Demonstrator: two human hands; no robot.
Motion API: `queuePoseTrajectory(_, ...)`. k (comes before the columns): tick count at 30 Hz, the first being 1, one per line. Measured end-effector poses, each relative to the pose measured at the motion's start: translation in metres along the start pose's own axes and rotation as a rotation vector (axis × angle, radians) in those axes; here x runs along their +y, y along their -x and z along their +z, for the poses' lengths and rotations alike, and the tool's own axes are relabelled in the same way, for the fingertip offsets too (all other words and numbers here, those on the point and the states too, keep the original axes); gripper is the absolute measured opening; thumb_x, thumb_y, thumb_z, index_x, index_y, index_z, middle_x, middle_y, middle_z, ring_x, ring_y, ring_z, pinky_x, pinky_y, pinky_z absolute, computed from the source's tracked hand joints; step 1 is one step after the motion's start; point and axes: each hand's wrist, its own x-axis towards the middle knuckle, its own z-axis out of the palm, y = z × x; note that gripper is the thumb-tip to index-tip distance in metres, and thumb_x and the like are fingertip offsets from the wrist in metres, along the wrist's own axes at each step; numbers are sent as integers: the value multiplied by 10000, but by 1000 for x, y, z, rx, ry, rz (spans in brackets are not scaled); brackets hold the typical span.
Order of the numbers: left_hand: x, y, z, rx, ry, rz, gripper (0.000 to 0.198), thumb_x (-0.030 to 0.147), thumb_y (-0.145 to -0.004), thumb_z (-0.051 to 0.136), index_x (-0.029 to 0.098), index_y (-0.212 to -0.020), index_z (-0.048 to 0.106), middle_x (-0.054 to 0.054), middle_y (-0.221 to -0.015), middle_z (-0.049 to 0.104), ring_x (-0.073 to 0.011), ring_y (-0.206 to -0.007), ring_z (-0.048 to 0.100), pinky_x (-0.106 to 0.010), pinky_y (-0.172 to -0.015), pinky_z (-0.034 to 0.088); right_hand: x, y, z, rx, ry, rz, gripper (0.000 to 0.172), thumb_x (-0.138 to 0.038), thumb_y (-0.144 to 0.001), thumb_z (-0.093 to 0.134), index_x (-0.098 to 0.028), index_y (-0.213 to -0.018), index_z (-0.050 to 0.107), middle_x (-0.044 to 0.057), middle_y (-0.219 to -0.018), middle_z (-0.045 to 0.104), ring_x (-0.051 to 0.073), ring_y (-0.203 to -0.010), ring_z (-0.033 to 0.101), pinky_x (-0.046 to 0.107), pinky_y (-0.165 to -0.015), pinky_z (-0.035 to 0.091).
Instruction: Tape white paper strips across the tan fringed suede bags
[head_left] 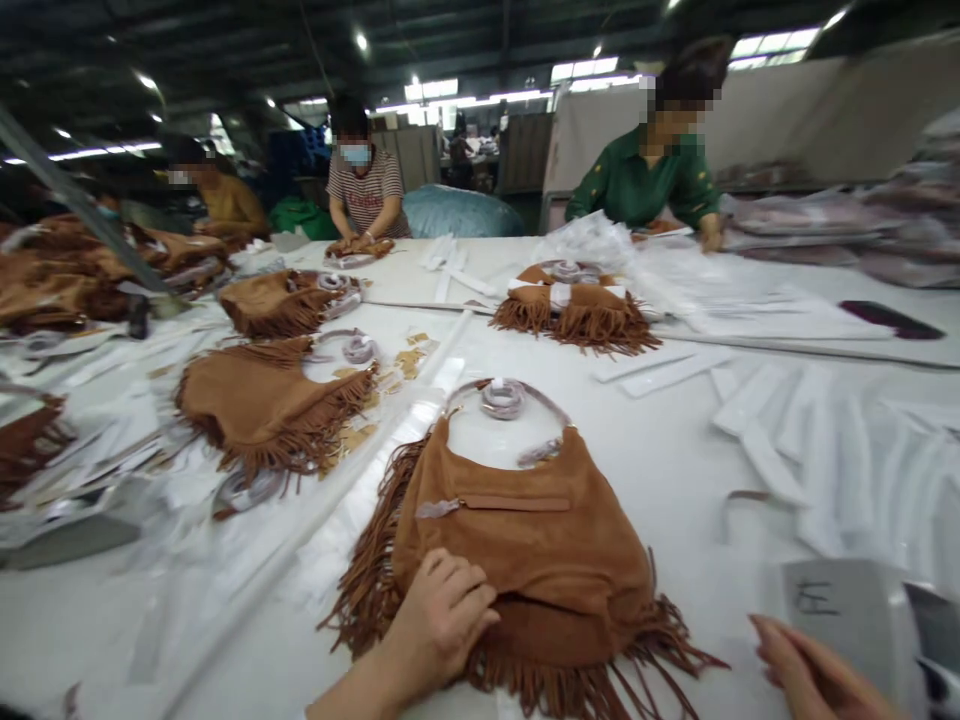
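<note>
Fingers [450,580] of left hand [431,630] bent and close together, knuckles up, resting on the lower left front of a brown suede slouch bag with long fringe [517,545]; cannot tell whether they pinch the suede. Bag lies flat under and beyond these fingers, most of its body to their right, toward the near side of the white worktable [667,450]. Left-side fringe spreads past the wrist; lower fringe fans toward the near edge. Above the knuckles: a straight brown slit pocket [514,504], its pull [437,509] in clear wrap. Plastic-wrapped handle arches toward the far edge, a round coil of wrapped strap [502,398] inside the arch. Right hand [814,665] well apart from the bag, at the near right corner of what shows, fingers close together and pointing left, beside a flat grey piece with dark handwritten marks [847,610]; cannot tell whether they pinch anything. Flat white strips [810,450] scattered along the right side. Second brown fringed bag [255,400] left of centre. At the far edge, a person in a striped top [367,185] has both hands on brown material; another in green [637,180], farther right.
</note>
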Motion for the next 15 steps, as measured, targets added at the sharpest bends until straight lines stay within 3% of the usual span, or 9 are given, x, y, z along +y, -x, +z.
queuePoseTrajectory(1, -4, 4, -7, 98, 45, -127, 211, 280, -950, 426, 239, -1014, 622, -69, -1001, 655, -223, -919, 586, -398, -826, 449, -5, -6, 3, -35, -57, 58, 495, -665, -623, 545, -269, -883, 688, 116, -722, 719, 347, -729, 678, 490, -672, 538)
queuePoseTrajectory(3, -20, 8, -22, 313, 103, -492, 244, 297, -952, 392, 223, -998, 620, -68, -985, 660, -212, -906, 601, -370, -813, 463, -24, -13, 12, -226, -211, 106, 515, -685, -610, 541, -247, -842, 681, 104, -727, 716, 294, -681, 668, 417, -632, 539)
queuePoseTrajectory(4, -31, 7, -27, 349, 127, -663, 266, 321, -948, 382, 205, -991, 618, -66, -968, 664, -209, -891, 608, -353, -795, 467, -36, -14, 19, -337, -286, 84, 511, -695, -614, 532, -228, -771, 668, 97, -705, 705, 266, -636, 651, 379, -586, 529)
queuePoseTrajectory(6, -52, 5, -33, 229, 181, -864, 285, 349, -912, 410, 173, -891, 633, -47, -855, 674, -196, -808, 618, -305, -724, 458, -55, -12, 33, -500, -372, 25, 512, -712, -651, 507, -208, -618, 592, 60, -582, 639, 215, -543, 583, 319, -492, 473)
queuePoseTrajectory(9, -74, 1, -30, -29, 223, -878, 258, 337, -820, 516, 168, -649, 608, -11, -645, 637, -174, -673, 601, -255, -625, 403, -65, -7, 52, -553, -443, 41, 517, -706, -723, 480, -208, -587, 509, -5, -468, 510, 155, -471, 472, 266, -432, 384)
queuePoseTrajectory(11, -79, -1, -27, -47, 218, -877, 257, 351, -777, 572, 171, -593, 589, -3, -602, 619, -167, -638, 587, -244, -587, 366, -65, -4, 58, -589, -524, 176, 492, -695, -745, 484, -208, -698, 540, -10, -526, 551, 143, -476, 477, 247, -433, 376)
queuePoseTrajectory(15, -80, -9, -31, -187, 104, -853, 375, 455, -751, 605, 188, -500, 526, 1, -515, 547, -175, -579, 558, -248, -541, 312, -70, 4, 58, -844, -703, 404, 461, -654, -762, 502, -207, -849, 580, 35, -669, 638, 160, -563, 573, 276, -546, 470)
